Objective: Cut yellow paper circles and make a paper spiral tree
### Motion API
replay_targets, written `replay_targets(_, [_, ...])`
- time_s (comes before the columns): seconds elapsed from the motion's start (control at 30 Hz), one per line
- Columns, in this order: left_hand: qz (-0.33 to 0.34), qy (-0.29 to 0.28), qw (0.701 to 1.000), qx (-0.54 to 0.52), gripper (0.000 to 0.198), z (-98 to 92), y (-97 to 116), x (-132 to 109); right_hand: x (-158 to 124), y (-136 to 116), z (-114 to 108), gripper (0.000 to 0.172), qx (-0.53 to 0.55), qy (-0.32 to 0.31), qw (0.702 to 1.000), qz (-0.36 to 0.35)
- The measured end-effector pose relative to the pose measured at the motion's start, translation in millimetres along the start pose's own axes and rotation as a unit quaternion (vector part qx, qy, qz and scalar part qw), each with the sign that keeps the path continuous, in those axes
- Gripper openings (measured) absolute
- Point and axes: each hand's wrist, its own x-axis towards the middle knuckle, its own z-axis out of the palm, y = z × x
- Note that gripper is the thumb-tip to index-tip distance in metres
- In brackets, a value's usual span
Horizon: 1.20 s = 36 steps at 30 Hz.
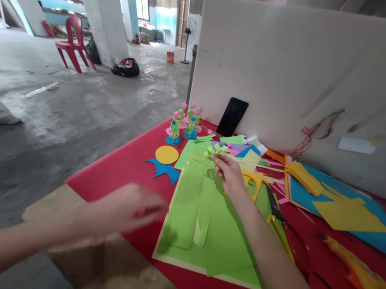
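My right hand (pixel 227 173) pinches a folded light-green paper strip (pixel 215 150) between thumb and fingertips, above the far part of the green sheets. My left hand (pixel 131 211) is smeared by motion over the table's left front edge; whether it holds anything is unclear. Beneath the right arm lie green paper sheets (pixel 184 213) with cut strips on top. To their left rest a yellow paper circle (pixel 166 155) and a jagged blue paper scrap (pixel 164 170). Several small paper trees with pink or blue stars stand behind, one on a blue round base (pixel 173 140).
Black-bladed scissors (pixel 275 204) lie right of my forearm, near an orange-yellow glue gun (pixel 360 273) with a dark cord. Blue and yellow paper (pixel 352 215) is stacked farther right. A black phone (pixel 233 117) leans on the white board (pixel 284 71) behind the red table (pixel 114 165).
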Motion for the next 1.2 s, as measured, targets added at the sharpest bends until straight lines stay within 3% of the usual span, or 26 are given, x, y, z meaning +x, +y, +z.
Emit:
replay_targets(0.13, [-0.084,0.013,0.995,0.053,0.026,22.1,-63,42,-12,6,-18,0.022,0.065,-0.013,0.997,0.049])
replay_targets(0.23, [-0.098,0.008,0.993,0.071,0.028,40.8,-92,59,-21,17,-29,0.022,0.062,-0.023,0.994,0.086])
replay_targets(0.5, [-0.097,-0.016,0.992,0.085,0.033,57.6,-91,57,-36,35,-49,0.020,-0.072,-0.003,0.988,0.134])
replay_targets(0.73, [-0.122,0.044,0.983,0.128,0.031,50.2,-96,59,-38,33,-77,0.021,-0.175,0.040,0.979,0.092])
replay_targets(0.83, [-0.099,0.107,0.980,0.133,0.028,41.2,-79,60,-36,35,-94,0.023,-0.202,0.072,0.974,0.079])
replay_targets(0.9, [-0.054,0.143,0.980,0.125,0.025,37.0,-55,61,-32,38,-104,0.023,-0.225,0.093,0.968,0.066])
replay_targets(1.0, [0.089,0.153,0.979,0.103,0.016,38.5,-6,63,-19,42,-115,0.021,-0.266,0.128,0.955,0.032])
replay_targets(1.07, [0.251,0.197,0.941,0.109,0.019,46.2,27,67,-6,44,-117,0.019,-0.295,0.140,0.945,0.010])
replay_targets(1.2, [0.344,0.136,0.926,0.078,0.021,72.0,72,76,22,49,-115,0.020,-0.352,0.104,0.930,0.007])
